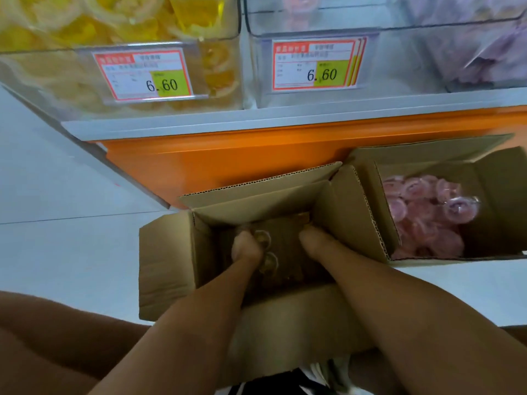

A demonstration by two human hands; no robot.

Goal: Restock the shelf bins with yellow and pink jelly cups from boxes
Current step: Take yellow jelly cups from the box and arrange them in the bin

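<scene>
Our left hand (246, 248) grips jelly cups (269, 263) deep in the near box (168, 252); our right hand (313, 240) dips in beside it; we cannot tell its hold. Pink cups (422, 212) lie in the neighbouring box (490, 178), below the shelf bins (57, 81).

This is a shop, out on the sales floor. Clear plastic bins (399, 61) sit side by side on a shelf (256, 118), one packed with yellow jelly cups (74, 27). Each bin carries a printed price tag (145, 74) on its front reading 6.60. Under the shelf's grey edge runs an orange base (228, 158). On the pale tiled floor (57, 195) in front stand two open cardboard boxes (168, 266) of stock, the right one holding loose pink jelly cups (422, 212).
</scene>
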